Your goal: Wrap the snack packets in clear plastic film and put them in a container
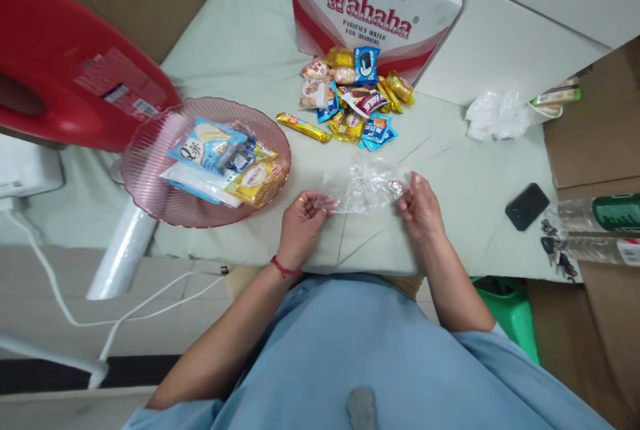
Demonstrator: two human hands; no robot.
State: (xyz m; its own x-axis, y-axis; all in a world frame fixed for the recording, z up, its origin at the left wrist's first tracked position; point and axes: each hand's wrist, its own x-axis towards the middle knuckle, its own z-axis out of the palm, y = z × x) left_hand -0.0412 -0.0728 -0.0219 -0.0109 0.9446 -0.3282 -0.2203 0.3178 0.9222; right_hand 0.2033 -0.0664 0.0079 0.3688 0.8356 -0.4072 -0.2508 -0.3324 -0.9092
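Observation:
A clear plastic bag [363, 185] is stretched between my two hands, just above the front part of the pale green cloth. My left hand [301, 227] pinches its left end between thumb and fingers. At the right end, my right hand [421, 209] is closed on the bag's edge. Beyond the bag lies a pile of wrapped snacks [353, 97] in yellow, blue, white and red packets. One slim yellow packet [303, 127] sits at the pile's left. A pink ribbed plate [145, 190] on the left bears several more snack packets [227, 163].
A Wahaba-style water carton printed "Wahaha" [375, 10] stands behind the pile. A large red jug [75, 63] is at far left, above a clear roll [123, 250]. On the right are crumpled white plastic [497, 115], a black phone-like object [527, 207], keys [557, 250] and bottles [600, 213].

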